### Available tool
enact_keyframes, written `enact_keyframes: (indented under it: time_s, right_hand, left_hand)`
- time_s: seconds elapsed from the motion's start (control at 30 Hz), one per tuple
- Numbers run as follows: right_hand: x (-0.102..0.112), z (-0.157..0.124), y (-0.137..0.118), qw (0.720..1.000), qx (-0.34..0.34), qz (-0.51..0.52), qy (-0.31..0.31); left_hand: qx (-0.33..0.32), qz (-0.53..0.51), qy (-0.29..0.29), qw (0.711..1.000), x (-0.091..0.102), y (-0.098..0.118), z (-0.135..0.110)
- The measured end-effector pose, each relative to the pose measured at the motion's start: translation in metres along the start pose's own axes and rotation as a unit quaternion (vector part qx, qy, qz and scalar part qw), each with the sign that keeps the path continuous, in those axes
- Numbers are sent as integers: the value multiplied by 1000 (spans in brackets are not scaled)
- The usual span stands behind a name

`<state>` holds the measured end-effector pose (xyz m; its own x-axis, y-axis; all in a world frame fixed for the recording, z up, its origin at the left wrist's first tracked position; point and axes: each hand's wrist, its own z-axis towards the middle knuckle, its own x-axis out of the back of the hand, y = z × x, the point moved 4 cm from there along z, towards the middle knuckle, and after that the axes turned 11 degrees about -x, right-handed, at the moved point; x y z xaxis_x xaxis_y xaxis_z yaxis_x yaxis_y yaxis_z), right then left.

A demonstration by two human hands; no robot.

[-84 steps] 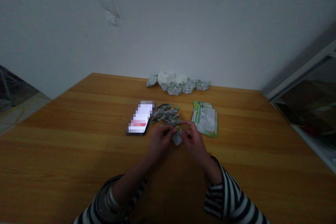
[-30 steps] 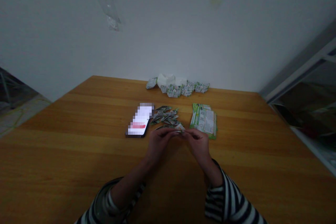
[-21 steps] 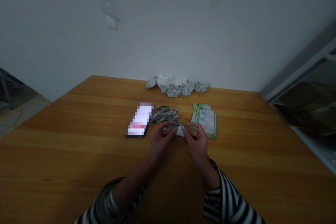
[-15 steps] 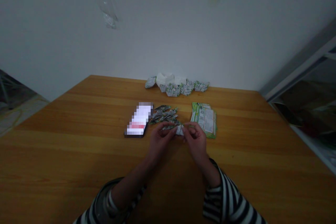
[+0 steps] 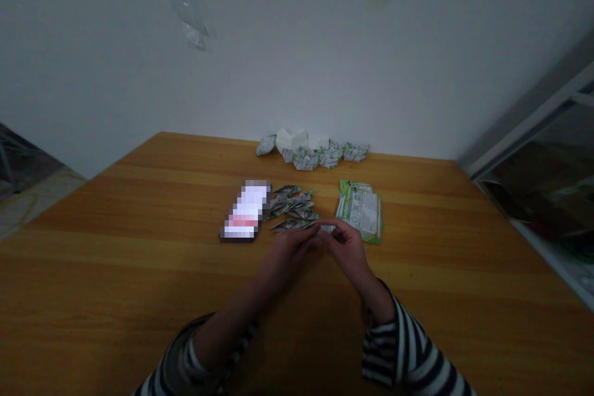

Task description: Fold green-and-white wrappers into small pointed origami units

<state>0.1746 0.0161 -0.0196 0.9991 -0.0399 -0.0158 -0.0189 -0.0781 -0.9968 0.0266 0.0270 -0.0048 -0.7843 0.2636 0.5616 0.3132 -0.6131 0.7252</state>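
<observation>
My left hand [image 5: 288, 258] and my right hand [image 5: 348, 252] meet at the middle of the wooden table, pinching a small folded piece of green-and-white printed paper [image 5: 325, 230] between their fingertips. Its long end seems to reach left as a narrow strip [image 5: 293, 224], though the fingers hide part of it. Just beyond my hands lies a loose group of similar folded paper strips [image 5: 292, 205]. A flat stack of green printed wrappers [image 5: 359, 211] sits close to my right hand.
A smartphone [image 5: 244, 210] with a pixelated lit screen lies left of the strips. Folded paper pieces and white paper [image 5: 310, 151] line the table's far edge by the white wall [image 5: 297, 55]. A metal-framed shelf [image 5: 533, 136] stands at the right.
My hands have drawn slightly closer and lower, and the folded paper now lies flatter, with a thin strip pointing left. The white fold between my fingers shows less.
</observation>
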Motion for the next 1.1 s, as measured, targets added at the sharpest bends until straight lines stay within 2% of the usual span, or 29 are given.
enact_keyframes:
  time_s: [0.13, 0.27, 0.4, 0.5, 0.6, 0.73, 0.8, 0.83, 0.87, 0.97, 1.03, 1.1]
  right_hand:
    - [0, 0, -3, 999, 37, -29, -6]
    - [-3, -5, -7, 985, 103, -140, -15]
    - [-8, -12, -8, 951, 148, -271, -8]
    - [-12, -18, -10, 932, 200, -301, -10]
    - [-10, -18, -12, 943, 230, -241, 13]
    - [0, -11, -11, 972, 181, -133, 63]
    - [4, -8, -10, 977, 162, -115, 76]
    - [4, -8, -10, 978, 160, -114, 75]
    - [3, -8, -11, 978, 161, -117, 69]
    - [-4, -11, -11, 978, 167, -125, 18]
    - [-8, -12, -10, 985, 142, -96, -3]
    - [-8, -12, -7, 994, 99, -52, 2]
  left_hand:
    - [4, -27, -14, 1000, -3, 5, 2]
    - [39, -64, -24, 997, -9, 7, 1]
    - [83, -105, 19, 991, -9, 0, -2]
    - [106, -153, 66, 980, -6, -7, -4]
    - [132, -256, 107, 952, -3, -10, -2]
    - [187, -421, 117, 880, -6, -8, 0]
    - [220, -467, 122, 848, -7, -8, 0]
    - [235, -470, 129, 841, -7, -9, 0]
    - [247, -457, 139, 843, -6, -11, -1]
    - [258, -376, 166, 874, -1, -20, -4]
    - [247, -340, 182, 889, 2, -25, -5]
    - [232, -325, 201, 894, 3, -27, -7]
